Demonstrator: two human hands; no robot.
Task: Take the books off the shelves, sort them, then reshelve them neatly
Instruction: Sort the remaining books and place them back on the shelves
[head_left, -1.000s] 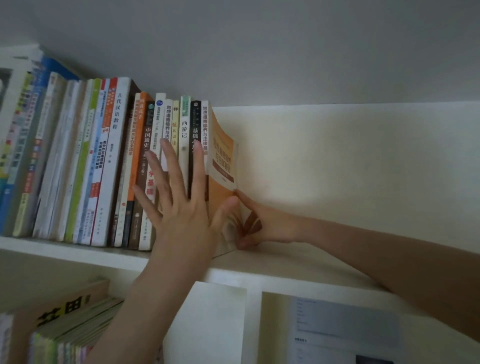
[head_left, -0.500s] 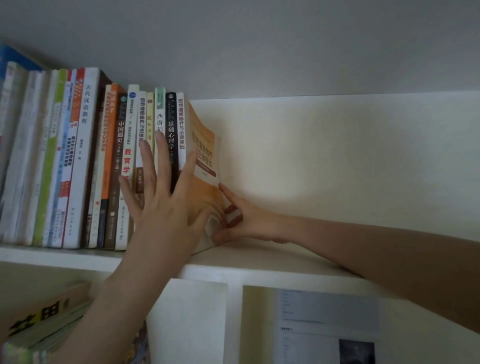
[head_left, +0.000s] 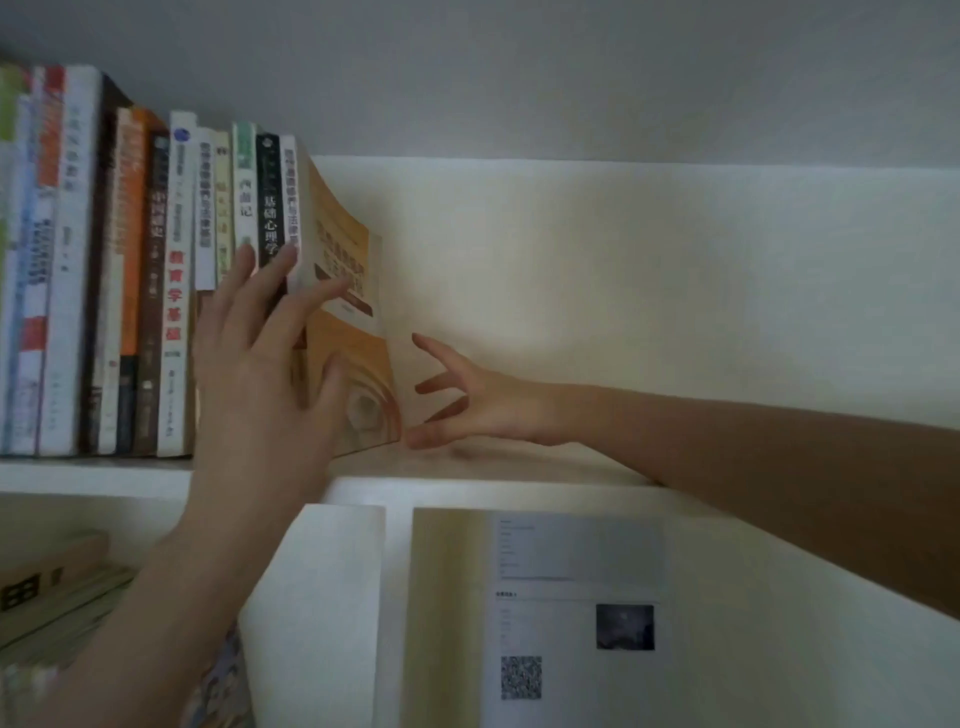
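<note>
Orange book (head_left: 343, 249): last on the right of the book row (head_left: 130, 260) on the upper shelf (head_left: 519, 467). It is standing, but its cover bows out to the right and the foot is kicked out, so it is not flush.

Left hand (head_left: 270, 379): fingers straight and fanned, flat against the spines, thumb lying on the orange cover. It presses and grips nothing. A second ago we had it further left on the spines; it has slid over onto the end book.

Right hand (head_left: 483, 405): fingers splayed and relaxed, holding nothing. Earlier they lay against the book's lower edge; now they are drawn back just beside it. We cannot tell whether the lowest fingertip touches the corner.

We judge this as late reshelving: the right hand has let go, so only the left steadies the end book, which may slump.

Below are a printed sheet (head_left: 571, 597) and stacked books (head_left: 52, 587).
</note>
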